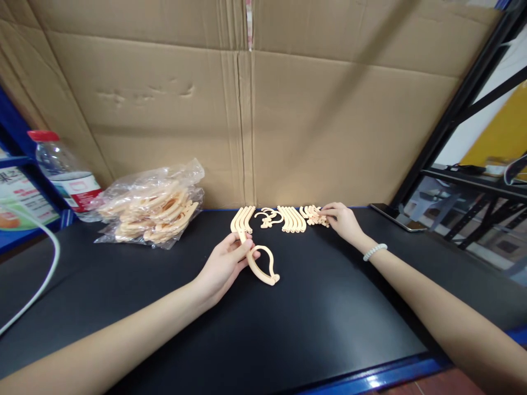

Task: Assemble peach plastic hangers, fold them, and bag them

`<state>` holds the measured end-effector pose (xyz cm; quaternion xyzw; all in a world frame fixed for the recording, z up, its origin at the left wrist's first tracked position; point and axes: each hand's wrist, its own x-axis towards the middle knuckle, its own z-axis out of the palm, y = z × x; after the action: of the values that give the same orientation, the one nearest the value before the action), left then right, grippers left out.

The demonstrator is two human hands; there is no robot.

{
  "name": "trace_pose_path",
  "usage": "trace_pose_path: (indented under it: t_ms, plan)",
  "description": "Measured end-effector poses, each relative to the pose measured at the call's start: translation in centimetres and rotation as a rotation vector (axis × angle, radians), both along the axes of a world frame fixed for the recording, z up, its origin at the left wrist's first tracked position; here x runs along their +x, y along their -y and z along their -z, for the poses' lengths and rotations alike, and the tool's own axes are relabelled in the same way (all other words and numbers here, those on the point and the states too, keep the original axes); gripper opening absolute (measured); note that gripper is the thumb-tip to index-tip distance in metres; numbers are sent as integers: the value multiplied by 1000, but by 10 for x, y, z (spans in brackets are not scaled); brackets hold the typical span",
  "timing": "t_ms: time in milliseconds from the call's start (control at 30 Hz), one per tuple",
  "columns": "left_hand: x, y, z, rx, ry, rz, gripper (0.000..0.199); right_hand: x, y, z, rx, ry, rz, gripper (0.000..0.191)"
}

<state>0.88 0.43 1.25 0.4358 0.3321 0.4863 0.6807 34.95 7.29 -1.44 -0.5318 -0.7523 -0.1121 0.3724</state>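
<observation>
My left hand (228,263) is closed around a beige plastic hanger piece (259,270), a curved arm joined at its lower end to a second curved part, held above the black table. At the back right, my right hand (343,220) has its fingertips pressed together at a small pile of beige plastic parts (316,215); what they pinch is hidden. Between the hands lie a row of curved hanger arms (291,219) and a few loose hook-shaped pieces (269,217). Another row of hanger arms (244,218) sits just beyond my left hand.
Clear plastic bags of beige hanger parts (152,211) lie at the back left, beside a red-capped bottle (68,175). A white cable (51,263) crosses the left side. A phone (395,216) rests at the back right. A cardboard wall (308,120) closes off the table's (321,329) back edge.
</observation>
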Motion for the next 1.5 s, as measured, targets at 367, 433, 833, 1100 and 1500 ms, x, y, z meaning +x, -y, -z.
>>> trace_pose_path:
  t_ms: [367,433,833,1100,1500]
  plan:
    - [1,1,0,2,-7,-14,22,-30,22,-15,35,19,-16,39]
    - [1,1,1,6,-12,-10,22,-59,42,-25,97,-17,-144,35]
    - [2,2,3,114,-77,44,26,-129,104,-33,31,595,-593,28]
    - [3,3,7,230,-197,57,27,-130,102,-31,246,718,-561,19]
    - [2,31,17,1133,-924,-169,77,-123,98,-25,2,340,-550,17]
